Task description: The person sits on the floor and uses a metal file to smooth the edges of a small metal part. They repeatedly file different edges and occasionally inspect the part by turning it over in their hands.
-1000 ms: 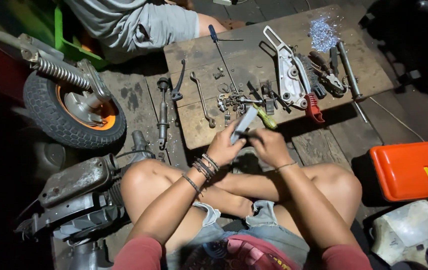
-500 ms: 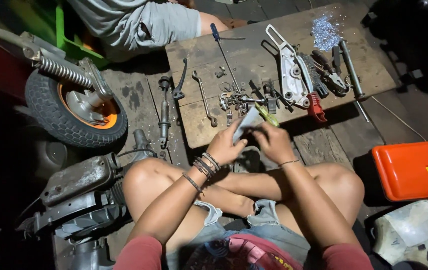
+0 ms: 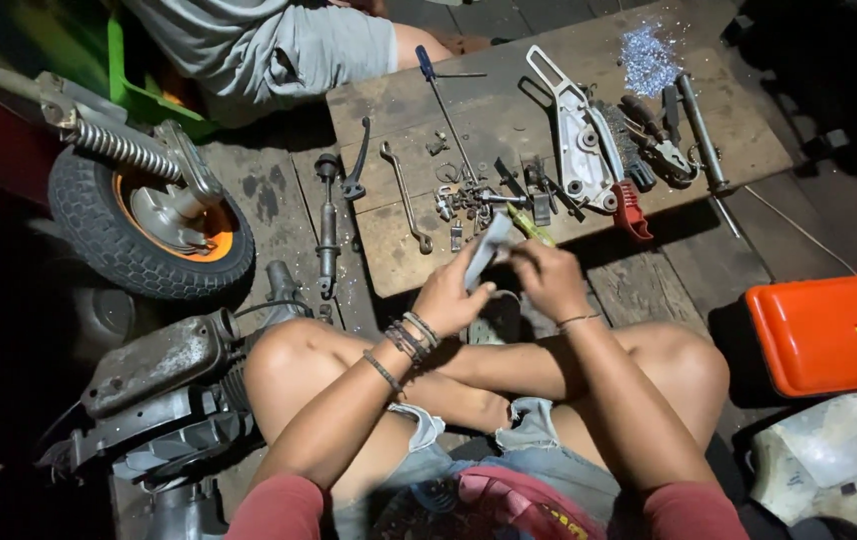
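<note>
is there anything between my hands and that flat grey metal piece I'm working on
Nothing visible stands between them. Your left hand already grips the flat grey metal piece from below, and your right hand is beside it, holding a yellow-handled tool near it. The loose parts and wrench lie farther off on the wooden board.

Tool-crowded board [image 3: 389, 110] ahead, wheel [image 3: 144, 225] left, orange toolbox [image 3: 834, 330] right; bare planks between.

Harsh overhead light, dark murky edges, sharp centre.
</note>
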